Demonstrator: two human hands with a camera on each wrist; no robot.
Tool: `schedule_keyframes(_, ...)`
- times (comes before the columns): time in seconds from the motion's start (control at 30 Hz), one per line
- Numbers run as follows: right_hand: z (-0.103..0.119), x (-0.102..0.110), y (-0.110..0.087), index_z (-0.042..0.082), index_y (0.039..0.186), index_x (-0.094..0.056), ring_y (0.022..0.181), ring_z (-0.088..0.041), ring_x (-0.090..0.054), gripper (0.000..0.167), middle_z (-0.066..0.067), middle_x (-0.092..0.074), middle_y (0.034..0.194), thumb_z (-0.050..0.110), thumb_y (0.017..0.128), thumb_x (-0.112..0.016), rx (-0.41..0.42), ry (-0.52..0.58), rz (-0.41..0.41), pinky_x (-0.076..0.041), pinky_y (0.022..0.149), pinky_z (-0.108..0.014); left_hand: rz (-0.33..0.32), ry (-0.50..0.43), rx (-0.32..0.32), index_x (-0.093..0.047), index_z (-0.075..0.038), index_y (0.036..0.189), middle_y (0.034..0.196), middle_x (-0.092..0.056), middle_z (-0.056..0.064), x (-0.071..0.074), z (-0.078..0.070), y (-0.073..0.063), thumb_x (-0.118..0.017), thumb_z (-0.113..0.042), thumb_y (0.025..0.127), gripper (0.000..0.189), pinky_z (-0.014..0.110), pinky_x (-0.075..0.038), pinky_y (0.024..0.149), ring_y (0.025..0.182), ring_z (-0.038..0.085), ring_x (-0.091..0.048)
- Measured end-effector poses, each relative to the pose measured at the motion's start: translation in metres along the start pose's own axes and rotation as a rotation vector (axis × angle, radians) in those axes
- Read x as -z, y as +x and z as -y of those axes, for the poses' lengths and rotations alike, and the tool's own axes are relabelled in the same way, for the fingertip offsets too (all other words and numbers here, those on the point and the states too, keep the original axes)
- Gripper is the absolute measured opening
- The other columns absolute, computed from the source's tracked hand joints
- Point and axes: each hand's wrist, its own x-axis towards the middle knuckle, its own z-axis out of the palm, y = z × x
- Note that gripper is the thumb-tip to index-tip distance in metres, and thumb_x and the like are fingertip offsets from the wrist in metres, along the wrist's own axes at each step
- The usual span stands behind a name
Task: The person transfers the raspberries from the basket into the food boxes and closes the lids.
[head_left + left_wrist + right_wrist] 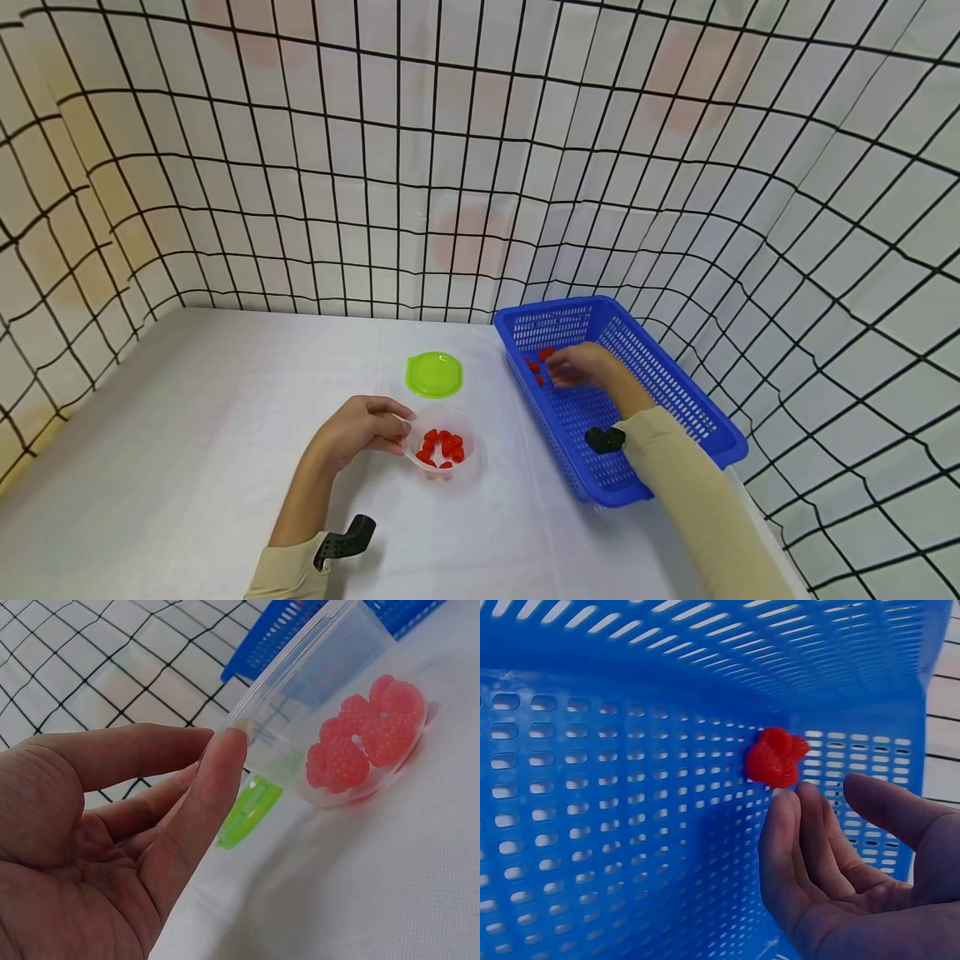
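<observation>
My left hand (365, 429) pinches the rim of a clear plastic cup (474, 443) between thumb and fingers. Several red raspberries (364, 735) lie on the cup's bottom, which stands on the white cloth. Over at the right, my right hand (581, 367) reaches down inside a blue plastic basket (675, 379). Its thumb and fingers are apart with nothing between them. Close to those fingertips, a little cluster of red raspberries (774, 759) sits on the basket floor near a wall.
A bright green lid (434, 374) lies flat on the white-covered table (225, 400), just behind the cup. Black-lined grid netting (420, 167) over white sheeting rises at the back and both sides. The basket stands close to the right-hand netting.
</observation>
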Motion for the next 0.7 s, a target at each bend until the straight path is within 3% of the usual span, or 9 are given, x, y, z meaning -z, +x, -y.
schedule_keyframes(0.23, -0.009, -0.003, 0.008, -0.010, 0.128, -0.059, 0.077, -0.018, -0.068, 0.035, -0.014, -0.068, 0.098, 0.012, 0.101, -0.059, -0.064, 0.000, 0.032, -0.062, 0.085, -0.033, 0.001, 0.004, -0.008, -0.065, 0.011, 0.117, 0.091, -0.071, 0.012, 0.002, 0.001, 0.000, -0.063, -0.007, 0.093, 0.030, 0.032, -0.064, 0.073, 0.072, 0.020, -0.069)
schedule_keyframes(0.7, -0.015, -0.006, 0.016, -0.004, 0.121, -0.062, 0.073, -0.015, -0.067, 0.031, -0.009, -0.069, 0.089, 0.020, 0.101, -0.061, -0.119, -0.022, 0.091, -0.062, 0.077, -0.027, 0.004, -0.002, -0.016, -0.065, 0.011, 0.117, 0.090, -0.071, 0.011, 0.002, 0.002, 0.000, -0.063, -0.007, 0.093, 0.030, 0.032, -0.064, 0.074, 0.072, 0.020, -0.069)
